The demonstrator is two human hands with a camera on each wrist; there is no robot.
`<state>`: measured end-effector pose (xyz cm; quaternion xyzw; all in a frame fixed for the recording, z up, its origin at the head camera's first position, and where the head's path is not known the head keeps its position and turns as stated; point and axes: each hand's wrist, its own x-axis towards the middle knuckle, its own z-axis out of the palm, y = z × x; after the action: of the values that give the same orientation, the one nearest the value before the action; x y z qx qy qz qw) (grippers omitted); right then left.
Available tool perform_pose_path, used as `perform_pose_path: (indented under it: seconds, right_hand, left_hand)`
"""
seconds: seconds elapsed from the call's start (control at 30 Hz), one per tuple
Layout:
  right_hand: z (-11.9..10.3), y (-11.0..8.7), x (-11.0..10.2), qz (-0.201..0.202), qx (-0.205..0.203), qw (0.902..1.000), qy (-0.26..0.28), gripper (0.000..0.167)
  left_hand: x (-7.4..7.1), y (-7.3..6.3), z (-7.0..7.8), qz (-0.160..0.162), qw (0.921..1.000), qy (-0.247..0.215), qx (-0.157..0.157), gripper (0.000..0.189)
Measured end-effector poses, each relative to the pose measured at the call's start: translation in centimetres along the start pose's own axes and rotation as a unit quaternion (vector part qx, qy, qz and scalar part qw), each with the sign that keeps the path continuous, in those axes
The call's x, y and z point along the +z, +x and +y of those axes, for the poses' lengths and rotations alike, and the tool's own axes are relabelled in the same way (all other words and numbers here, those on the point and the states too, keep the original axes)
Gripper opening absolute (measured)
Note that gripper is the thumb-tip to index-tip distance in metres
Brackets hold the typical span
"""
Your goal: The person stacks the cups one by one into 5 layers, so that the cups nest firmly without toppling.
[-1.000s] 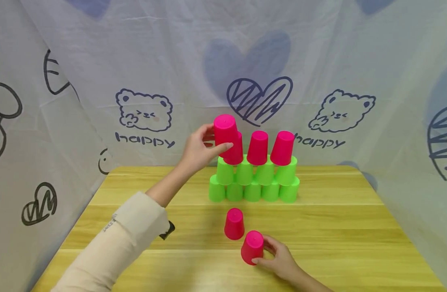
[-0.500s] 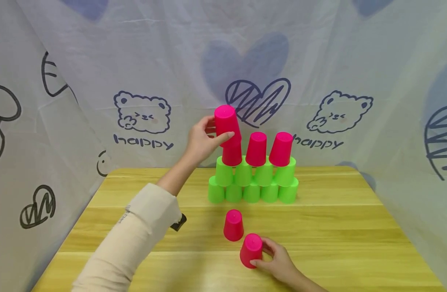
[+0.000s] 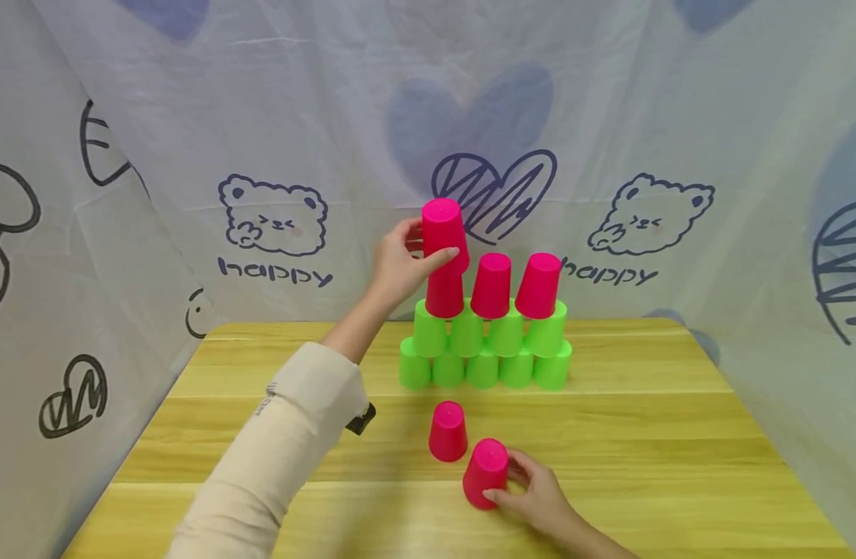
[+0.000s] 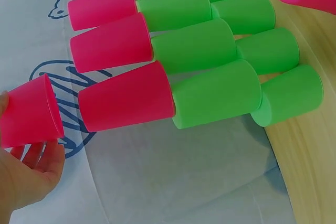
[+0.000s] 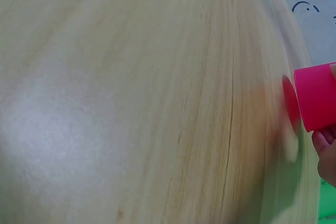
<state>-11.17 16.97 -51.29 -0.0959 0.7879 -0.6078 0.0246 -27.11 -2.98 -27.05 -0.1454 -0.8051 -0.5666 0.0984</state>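
Observation:
My left hand point(image 3: 401, 262) grips an upside-down pink cup point(image 3: 442, 225), thumb in front and fingers behind. It is held over the leftmost pink cup point(image 3: 445, 296) of the wall's top row; the left wrist view shows a gap between that cup point(image 4: 126, 98) and the held cup point(image 4: 31, 113). Near the table's front, my right hand point(image 3: 540, 497) pinches another inverted pink cup point(image 3: 485, 475) from its right side. In the right wrist view this cup point(image 5: 315, 95) is very close to the tabletop, beside its reflection. A lone pink cup point(image 3: 447, 432) stands upside down behind it.
Green cups point(image 3: 482, 367) form two staggered rows at the table's back, carrying pink cups point(image 3: 537, 286) on top. A cloth backdrop point(image 3: 372, 116) with printed bears and hearts hangs behind and beside the wooden table point(image 3: 645, 450).
My left hand has risen and shifted right with its cup, from in front of the leftmost top-row cup to above it. My right hand and its cup have barely moved.

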Motion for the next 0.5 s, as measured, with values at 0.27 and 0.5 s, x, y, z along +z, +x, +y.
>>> perform_pose_path:
  seconds: [0.27,0.5]
  right_hand:
    - [-0.5,0.0,-0.1,0.031,0.015,0.9994,-0.008,0.056]
    - [-1.3,0.6,-0.5,0.085,-0.008,0.9961,-0.022,0.050]
  left_hand:
    - [1.1,0.6,0.0,0.003,0.9999,-0.010,-0.009,0.057]
    - [2.1,0.8,0.0,0.001,1.0000,-0.005,-0.007,0.055]
